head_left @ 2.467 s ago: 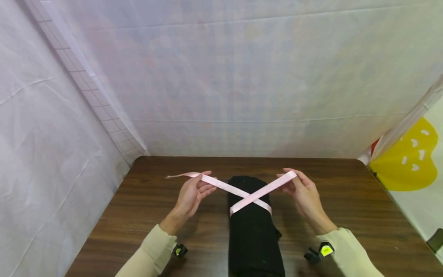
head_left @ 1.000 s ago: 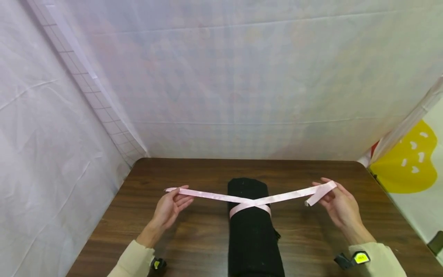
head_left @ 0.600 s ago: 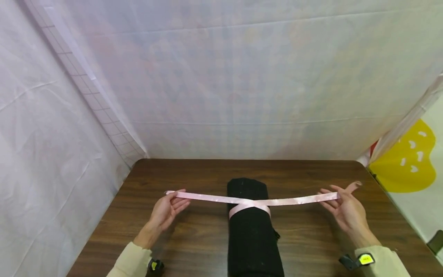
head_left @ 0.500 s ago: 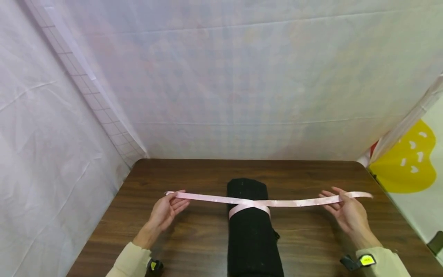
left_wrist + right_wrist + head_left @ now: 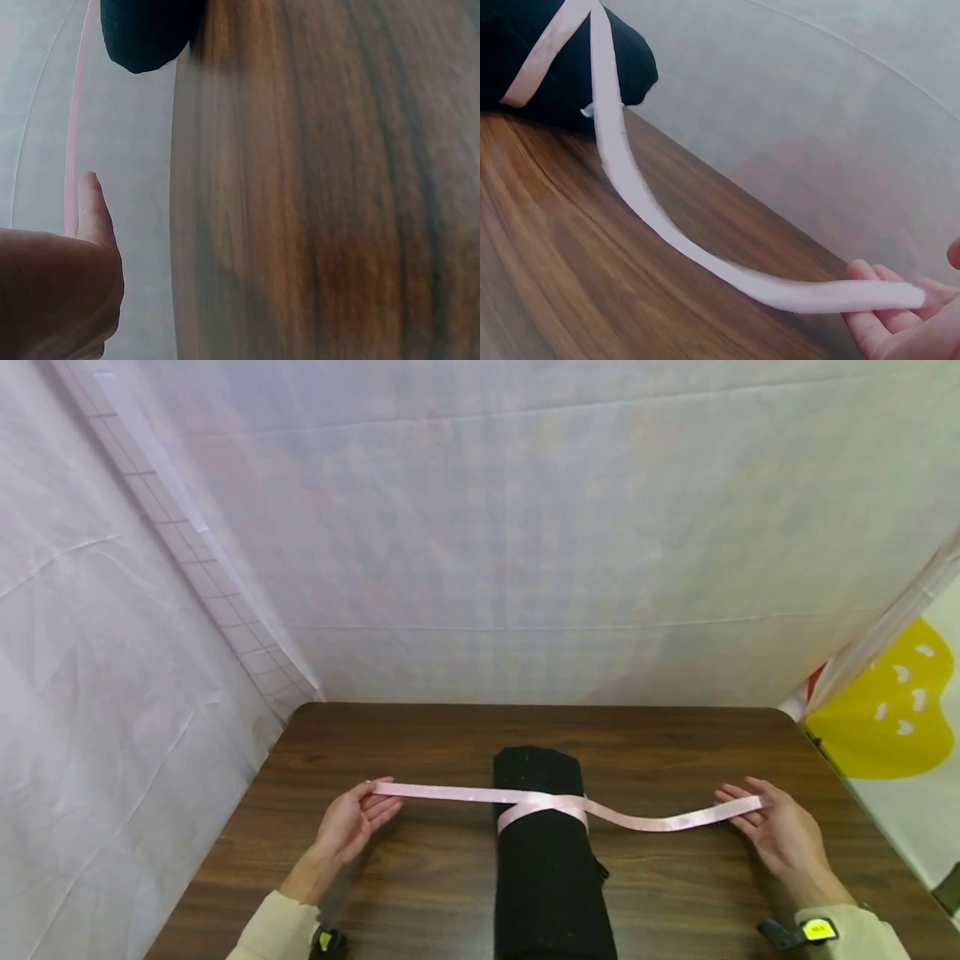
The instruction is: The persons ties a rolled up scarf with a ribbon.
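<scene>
A black fabric roll [image 5: 551, 885] lies lengthwise on the table, with a pink satin ribbon [image 5: 450, 792] around its far part and crossed on top. At the left, my left hand [image 5: 347, 827] pinches one ribbon end between thumb and fingers, and that side is drawn nearly straight. On the other side the ribbon [image 5: 652, 214] sags in a curve. Its end lies across the extended fingers of my right hand [image 5: 900, 330], whose thumb appears apart from it in the right wrist view. In the left wrist view my left hand [image 5: 60, 289] hides its grip.
The brown wooden table [image 5: 420, 893] has rounded far corners. A white curtain [image 5: 480, 552] hangs behind its far edge, and another white sheet [image 5: 97, 693] at the left. Beyond the right edge is a yellow shape [image 5: 885, 718] with white marks.
Both hands have moved apart, pulling the crossed ribbon down onto the roll. Since half a second ago, the right side has gone slack and its free tail has slid into my right hand.
</scene>
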The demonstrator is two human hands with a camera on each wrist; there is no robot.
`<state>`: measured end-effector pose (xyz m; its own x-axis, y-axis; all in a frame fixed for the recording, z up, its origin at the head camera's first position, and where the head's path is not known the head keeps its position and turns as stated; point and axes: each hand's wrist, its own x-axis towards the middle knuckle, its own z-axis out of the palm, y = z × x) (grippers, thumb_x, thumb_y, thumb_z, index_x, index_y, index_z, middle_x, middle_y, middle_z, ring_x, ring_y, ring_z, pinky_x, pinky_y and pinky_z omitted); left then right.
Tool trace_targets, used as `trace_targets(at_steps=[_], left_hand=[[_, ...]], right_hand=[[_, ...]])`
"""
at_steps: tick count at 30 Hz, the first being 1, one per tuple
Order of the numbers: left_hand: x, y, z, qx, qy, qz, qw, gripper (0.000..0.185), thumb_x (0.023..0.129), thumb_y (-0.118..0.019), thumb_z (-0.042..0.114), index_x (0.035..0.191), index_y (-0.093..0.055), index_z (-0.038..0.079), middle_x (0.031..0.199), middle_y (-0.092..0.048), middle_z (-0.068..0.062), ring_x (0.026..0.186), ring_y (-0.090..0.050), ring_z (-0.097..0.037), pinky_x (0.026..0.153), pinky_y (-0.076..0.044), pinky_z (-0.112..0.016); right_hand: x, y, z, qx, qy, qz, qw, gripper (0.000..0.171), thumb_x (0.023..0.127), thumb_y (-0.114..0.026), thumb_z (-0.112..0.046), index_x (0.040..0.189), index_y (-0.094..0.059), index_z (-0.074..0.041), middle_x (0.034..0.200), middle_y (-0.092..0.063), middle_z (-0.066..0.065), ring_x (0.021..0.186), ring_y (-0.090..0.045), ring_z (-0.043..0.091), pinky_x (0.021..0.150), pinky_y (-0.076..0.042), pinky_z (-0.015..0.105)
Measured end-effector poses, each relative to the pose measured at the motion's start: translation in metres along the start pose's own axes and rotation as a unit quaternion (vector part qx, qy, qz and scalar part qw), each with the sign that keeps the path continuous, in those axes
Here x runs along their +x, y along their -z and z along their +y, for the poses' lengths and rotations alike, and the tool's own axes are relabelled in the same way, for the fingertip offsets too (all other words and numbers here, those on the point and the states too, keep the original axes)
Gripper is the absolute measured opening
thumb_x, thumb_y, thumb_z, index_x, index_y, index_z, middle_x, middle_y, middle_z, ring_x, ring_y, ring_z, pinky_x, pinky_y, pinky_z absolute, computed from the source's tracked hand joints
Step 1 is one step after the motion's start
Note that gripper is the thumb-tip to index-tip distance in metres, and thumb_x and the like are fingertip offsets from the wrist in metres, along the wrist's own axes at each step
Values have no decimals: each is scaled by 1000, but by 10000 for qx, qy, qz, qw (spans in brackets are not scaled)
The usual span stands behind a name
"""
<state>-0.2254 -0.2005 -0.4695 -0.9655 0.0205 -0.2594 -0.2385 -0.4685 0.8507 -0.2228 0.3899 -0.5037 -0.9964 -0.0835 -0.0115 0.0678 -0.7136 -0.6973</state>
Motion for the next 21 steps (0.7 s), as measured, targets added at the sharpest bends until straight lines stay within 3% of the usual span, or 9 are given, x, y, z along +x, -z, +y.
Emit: trace_targets(at_steps=[5, 9, 12, 16, 18, 21], left_hand=[[-2, 4, 0, 123, 25, 2, 9999, 41, 106, -30, 9, 137, -40, -17, 97, -72, -12, 92, -72, -19, 86, -57, -32], [-3, 6, 0, 312, 40, 57, 9995, 40, 106, -32, 8, 136, -40, -18, 95, -72, -11, 90, -72, -18, 85, -57, -31], [-4, 9, 0, 615, 15, 94, 9981, 42, 105, -31, 7, 138, -36, -20, 104, -70, -16, 90, -71, -17, 87, -56, -30], [-5, 12, -1, 1215, -102, 32, 9925, 46, 106, -27, 8, 142, -29, -20, 131, -53, -36, 107, -66, -22, 95, -53, -33], [-6, 12, -1, 1478, -159, 81, 9888, 46, 106, -27, 9, 143, -30, -19, 141, -44, -38, 115, -62, -27, 97, -52, -34], [-6, 12, -1, 1723, -275, 186, 9845, 46, 105, -31, 10, 142, -33, -17, 141, -45, -37, 121, -58, -30, 96, -51, -34]], right_hand=[[-3, 8, -6, -185, -18, 118, 9998, 24, 109, -35, -24, 107, -54, -9, 98, -74, 16, 93, -73, 29, 79, -59, 35], [-5, 11, -8, -642, 234, 124, 9976, 27, 108, -36, -24, 105, -59, -11, 97, -75, 10, 91, -73, 22, 75, -57, 26], [-7, 10, -9, -1195, 545, 439, 9904, 29, 108, -39, -22, 99, -66, -15, 92, -76, 3, 86, -73, 14, 69, -55, 21], [-7, 5, -8, -1866, 861, 1382, 9689, 29, 105, -47, -18, 90, -72, -19, 84, -74, -7, 79, -70, 3, 67, -53, 17], [-6, 1, -8, -2142, 900, 1925, 9534, 28, 104, -50, -17, 87, -72, -21, 81, -72, -12, 78, -66, -2, 68, -51, 14], [-2, -5, -8, -2537, 823, 2660, 9263, 25, 102, -54, -19, 86, -72, -25, 80, -68, -19, 81, -60, -6, 70, -46, 11]])
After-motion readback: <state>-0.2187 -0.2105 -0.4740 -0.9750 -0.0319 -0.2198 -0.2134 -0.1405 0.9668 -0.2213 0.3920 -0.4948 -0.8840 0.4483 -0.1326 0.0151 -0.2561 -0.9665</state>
